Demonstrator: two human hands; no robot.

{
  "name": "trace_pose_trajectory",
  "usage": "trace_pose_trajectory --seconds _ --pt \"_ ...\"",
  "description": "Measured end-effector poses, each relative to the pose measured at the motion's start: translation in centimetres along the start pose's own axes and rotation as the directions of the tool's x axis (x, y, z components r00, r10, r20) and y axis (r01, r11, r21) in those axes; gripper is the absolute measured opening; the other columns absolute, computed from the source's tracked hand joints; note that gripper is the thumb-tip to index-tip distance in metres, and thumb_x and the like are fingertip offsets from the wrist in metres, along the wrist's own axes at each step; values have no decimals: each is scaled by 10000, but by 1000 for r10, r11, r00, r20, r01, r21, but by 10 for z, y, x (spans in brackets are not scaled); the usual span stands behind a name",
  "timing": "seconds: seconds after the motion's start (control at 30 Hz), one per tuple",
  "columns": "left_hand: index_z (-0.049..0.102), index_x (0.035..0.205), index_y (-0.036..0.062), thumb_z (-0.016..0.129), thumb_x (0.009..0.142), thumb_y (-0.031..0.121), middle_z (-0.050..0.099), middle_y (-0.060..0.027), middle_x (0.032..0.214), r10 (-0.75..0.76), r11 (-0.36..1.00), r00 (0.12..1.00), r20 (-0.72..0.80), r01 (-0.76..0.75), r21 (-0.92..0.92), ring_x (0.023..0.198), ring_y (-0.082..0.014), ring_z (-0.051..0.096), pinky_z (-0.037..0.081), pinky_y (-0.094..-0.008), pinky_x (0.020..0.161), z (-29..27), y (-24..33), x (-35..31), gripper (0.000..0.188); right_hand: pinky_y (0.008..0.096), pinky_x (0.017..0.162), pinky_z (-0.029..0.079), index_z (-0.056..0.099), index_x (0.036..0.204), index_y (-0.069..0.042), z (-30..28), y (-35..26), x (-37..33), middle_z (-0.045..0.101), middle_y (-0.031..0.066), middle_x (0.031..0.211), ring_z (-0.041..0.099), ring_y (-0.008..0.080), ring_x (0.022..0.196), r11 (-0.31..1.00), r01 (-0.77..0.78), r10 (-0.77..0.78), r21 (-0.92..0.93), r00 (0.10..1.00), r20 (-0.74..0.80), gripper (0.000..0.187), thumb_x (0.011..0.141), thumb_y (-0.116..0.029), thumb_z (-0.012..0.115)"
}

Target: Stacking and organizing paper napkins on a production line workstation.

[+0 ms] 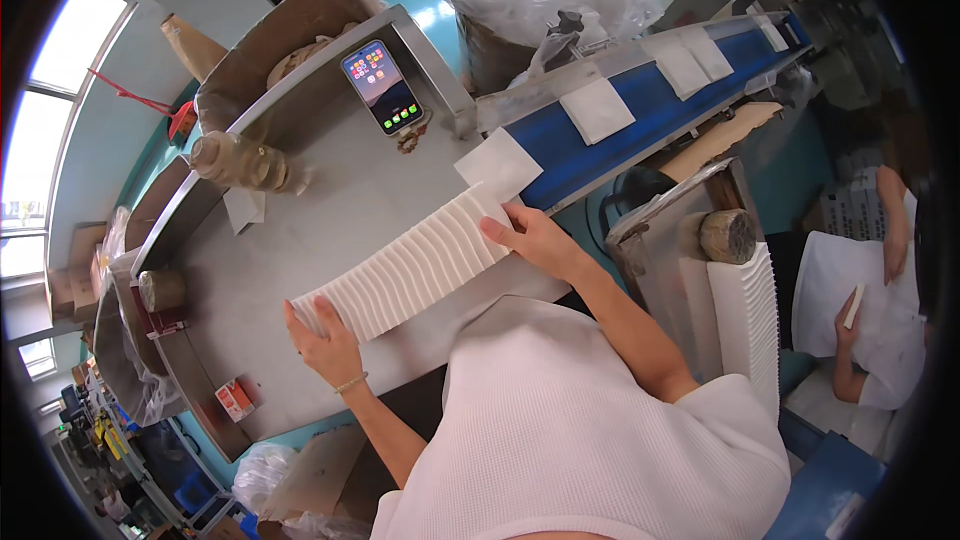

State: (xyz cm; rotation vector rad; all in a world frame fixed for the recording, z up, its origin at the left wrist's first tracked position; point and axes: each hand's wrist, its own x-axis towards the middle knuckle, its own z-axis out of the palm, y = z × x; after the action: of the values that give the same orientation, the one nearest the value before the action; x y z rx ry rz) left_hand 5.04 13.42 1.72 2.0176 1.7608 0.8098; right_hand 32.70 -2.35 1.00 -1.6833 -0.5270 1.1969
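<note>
A long row of white folded paper napkins [405, 265] lies on its edges across the metal table, pressed together like a fanned block. My left hand [328, 343] is closed on its near-left end, fingers against the outer napkin. At the opposite end, my right hand [540, 242] grips the row with the thumb on top; its other fingers are partly hidden. Just beyond that hand, a loose white napkin [498, 166] rests where the blue conveyor belt [570, 162] meets the table. Further up the belt lie several more flat napkins [597, 110].
On the metal table [240, 310] are a lit phone [384, 87], a wrapped tan roll [245, 162] and a small red-and-white packet [235, 400]. A bin [660, 280] at right holds another napkin row [745, 320]. A co-worker [860, 290] sits far right.
</note>
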Motion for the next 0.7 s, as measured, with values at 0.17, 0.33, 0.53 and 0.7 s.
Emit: trace_pose_trajectory --seconds 0.17,0.33,0.53,0.7 --pt "456 1355 -58 590 950 367 509 -266 1349 7 1000 1000 4 -7 -1 1251 -409 485 377 -428 1059 0 2 -1 601 302 819 478 602 1183 6 6 5 15 652 61 1042 586 171 918 926 -195 177 322 981 83 633 903 -561 600" --pt "459 1353 -58 597 948 358 507 -264 1352 12 1000 1000 14 -11 -22 1253 -404 485 377 -423 1059 -1 -4 0 597 246 733 450 621 1172 -11 16 17 9 647 16 961 553 72 843 986 133 -151 -99 967 -205 561 926 -514 596" --pt "449 1361 -57 617 936 365 505 -264 1351 10 1000 1000 30 -10 8 1259 -396 482 375 -426 1060 -10 3 0 622 208 658 419 660 1115 -43 -2 17 -1 655 -18 935 549 56 813 915 -165 183 368 983 -13 358 938 -352 628" --pt "431 1375 -56 631 926 383 495 -269 1359 -42 997 997 72 46 -58 1271 -397 471 368 -435 1065 -9 8 -2 659 244 793 472 607 1169 -33 -25 34 8 655 19 1024 590 75 906 788 -25 171 615 969 -180 339 952 -292 626"
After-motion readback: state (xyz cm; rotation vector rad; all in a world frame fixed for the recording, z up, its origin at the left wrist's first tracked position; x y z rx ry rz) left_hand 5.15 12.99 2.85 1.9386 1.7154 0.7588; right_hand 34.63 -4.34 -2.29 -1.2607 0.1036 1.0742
